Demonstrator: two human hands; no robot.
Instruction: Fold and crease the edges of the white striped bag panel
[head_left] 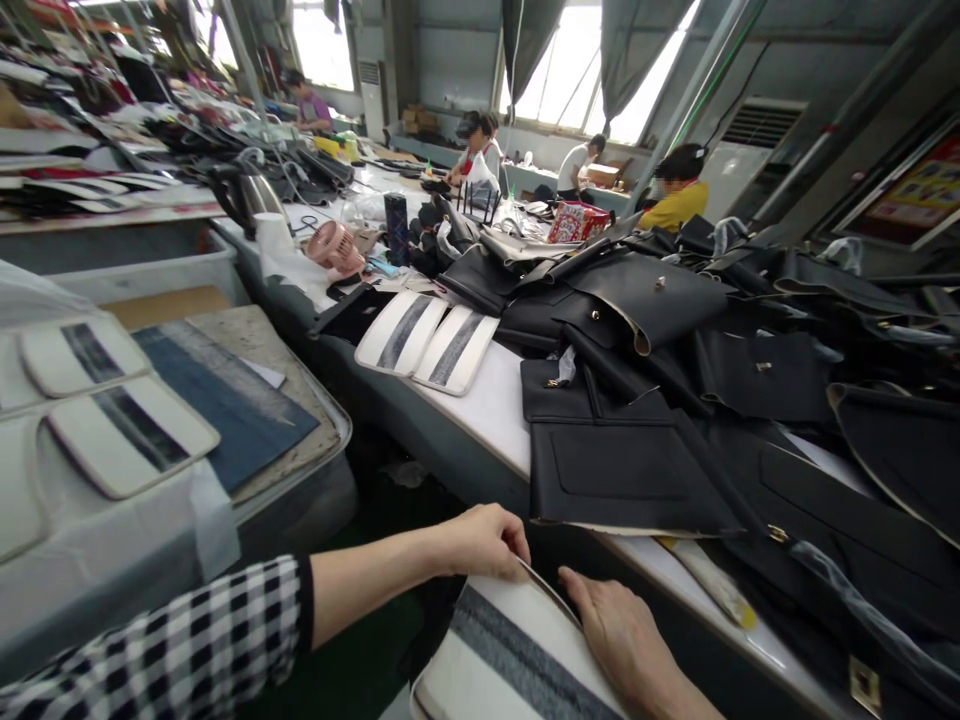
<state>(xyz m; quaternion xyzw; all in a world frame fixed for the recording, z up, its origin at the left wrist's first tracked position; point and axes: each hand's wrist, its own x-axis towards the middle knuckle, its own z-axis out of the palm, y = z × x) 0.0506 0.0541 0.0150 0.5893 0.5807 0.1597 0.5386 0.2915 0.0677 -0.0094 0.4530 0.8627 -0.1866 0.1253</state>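
Observation:
Low in the view, a white leather-like panel with a dark grey stripe lies tilted in front of me. My left hand pinches its top edge, the fingers curled and partly hidden. At the panel's right edge is my right hand, its thumb pointing up along the rim. The other right-hand fingers are mostly out of sight, bent about the edge. A thin gap shows along this edge, between the layers. Two similar white striped panels overlap on the table beyond.
Black leather bag pieces are heaped on the white table to the right. More striped panels lie on a bin at left, beside a blue board. A pink fan and a kettle stand farther back. Several people work beyond.

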